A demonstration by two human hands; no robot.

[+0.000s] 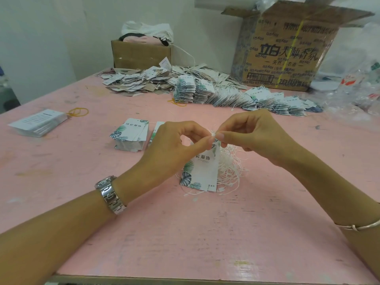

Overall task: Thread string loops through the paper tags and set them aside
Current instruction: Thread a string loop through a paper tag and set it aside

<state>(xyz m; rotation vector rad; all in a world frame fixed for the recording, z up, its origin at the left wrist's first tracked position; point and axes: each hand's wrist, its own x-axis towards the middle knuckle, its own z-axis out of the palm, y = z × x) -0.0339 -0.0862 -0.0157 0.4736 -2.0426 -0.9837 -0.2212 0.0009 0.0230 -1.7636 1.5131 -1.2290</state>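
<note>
My left hand pinches the top of a leaf-print tag, which hangs just above the loose string pile on the pink bench. My right hand pinches a string loop at the tag's hole; fingertips meet there. Loop looks partly through, but it's too small to confirm. Risks: loop slips out if either pinch loosens, or snags strands below. Finished tags sit far back.

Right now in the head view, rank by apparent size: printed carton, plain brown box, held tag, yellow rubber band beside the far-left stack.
Largest: printed carton.
Next: plain brown box and held tag look about alike; the tag is nearer, so unranked.
Smallest: yellow rubber band.
</note>
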